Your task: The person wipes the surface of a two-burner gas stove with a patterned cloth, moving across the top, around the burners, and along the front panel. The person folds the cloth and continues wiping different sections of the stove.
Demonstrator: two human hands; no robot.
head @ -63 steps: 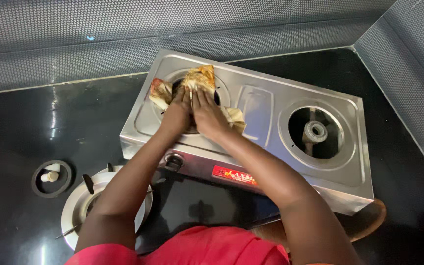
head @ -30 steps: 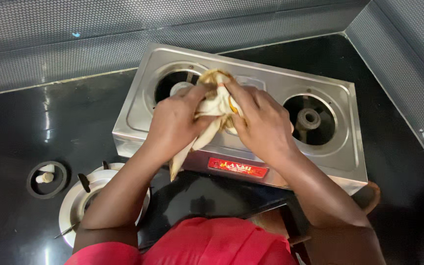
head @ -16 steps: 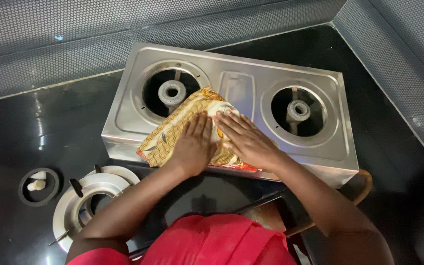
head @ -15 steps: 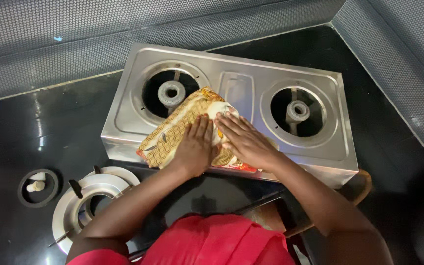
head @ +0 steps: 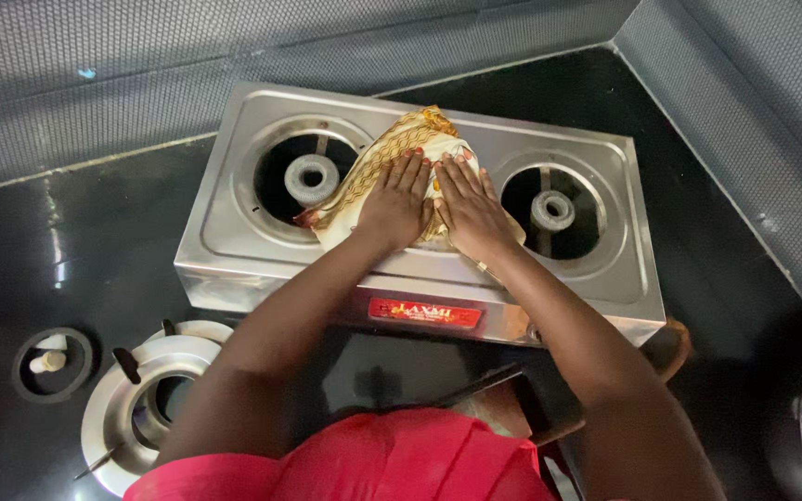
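Spreading across the whole lower scene is a glossy black countertop (head: 67,250), bounded at the back and right by grey mesh-patterned walls (head: 141,83). On it sits a two-burner stainless steel gas stove (head: 234,250), its pan supports removed, with a round burner head (head: 312,178) in the left well and another burner head (head: 552,211) in the right well. A red label strip (head: 425,313) runs along the stove's front face. Below the stove, at the bottom edge, is the person's red garment (head: 392,459). To the lower left on the counter lies a round steel drip plate (head: 146,399), and further left a small dark ring (head: 51,364) with a pale piece inside it. A patterned yellow and cream cloth (head: 373,162) lies on the stove top between the two burner wells, its left edge reaching over the rim of the left well. The left hand (head: 396,199) and the right hand (head: 469,209) both press flat on the cloth, side by side and touching, fingers extended and held close together, gripping nothing.
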